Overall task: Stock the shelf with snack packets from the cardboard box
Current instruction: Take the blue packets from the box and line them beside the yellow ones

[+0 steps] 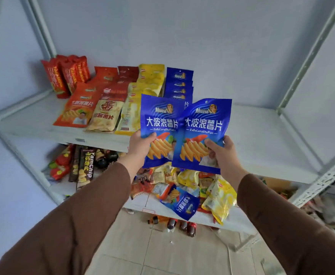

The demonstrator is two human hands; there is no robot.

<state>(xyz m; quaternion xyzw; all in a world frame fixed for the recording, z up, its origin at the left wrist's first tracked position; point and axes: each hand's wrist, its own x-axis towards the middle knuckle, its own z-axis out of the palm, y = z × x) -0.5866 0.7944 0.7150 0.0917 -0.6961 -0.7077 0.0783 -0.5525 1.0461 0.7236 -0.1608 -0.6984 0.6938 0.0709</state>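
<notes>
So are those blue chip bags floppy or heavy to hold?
Probably light: each hand holds a blue bag upright by a bottom corner. They look puffy and fairly self-supporting. The glossy film may be slippery.

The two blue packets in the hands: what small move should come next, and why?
Probably carry both forward and set them on the stack of blue packets at the right end of the upper shelf. The left hand and right hand each hold one matching blue packet before that row.
</notes>
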